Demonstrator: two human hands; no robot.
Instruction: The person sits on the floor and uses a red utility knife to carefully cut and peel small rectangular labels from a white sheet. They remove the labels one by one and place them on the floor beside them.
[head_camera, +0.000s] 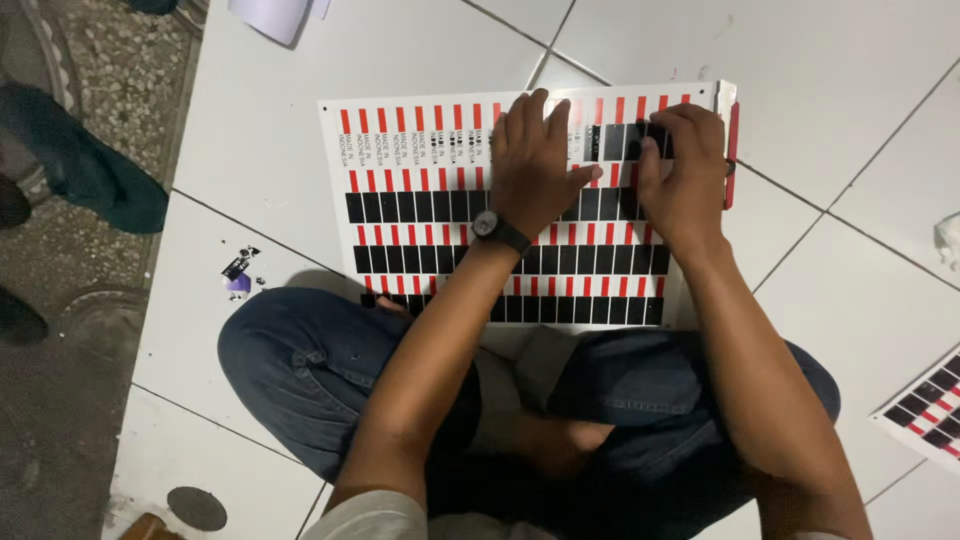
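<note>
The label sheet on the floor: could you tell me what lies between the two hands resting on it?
In the head view, between the left hand and right hand only the label sheet itself shows: a narrow strip of its black rectangles and red bars.

Floor (850, 80): big glossy white tiles w/ dark grout lines, running diag. Left edge drops to rough speckled grey concrete (110, 70). Round dark drain cover (196, 508) set in tile, bottom left. Light even, soft glare on tiles, concrete side dimmer.
</note>
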